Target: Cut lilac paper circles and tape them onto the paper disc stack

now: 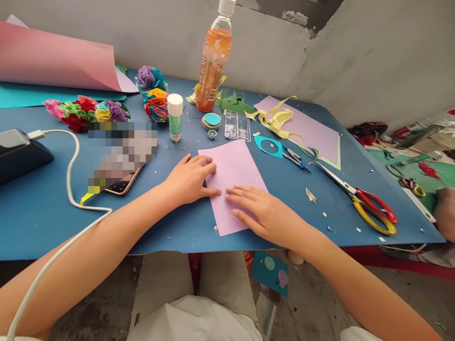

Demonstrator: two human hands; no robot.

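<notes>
A sheet of pink-lilac paper (234, 163) lies near the front edge of the blue table (170, 232). My left hand (192, 180) rests on its left edge, fingers apart, thumb pointing inward. From the right, my right hand (258, 208) lies flat over the paper's lower right part, fingers stretched out toward the left thumb. Neither hand grips anything. Just beyond the sheet are a clear plastic case (237, 126), a teal paper piece with a round hole (268, 146) and a compass (296, 158). Large scissors (355, 194) with red and yellow handles lie to the right.
A glue stick (175, 118), an orange drink bottle (215, 61) and stacked paper discs (211, 121) stand behind. Paper flowers (152, 94), a phone (124, 182) and a white cable (71, 175) are on the left. At far right, another person's hand (445, 213) shows.
</notes>
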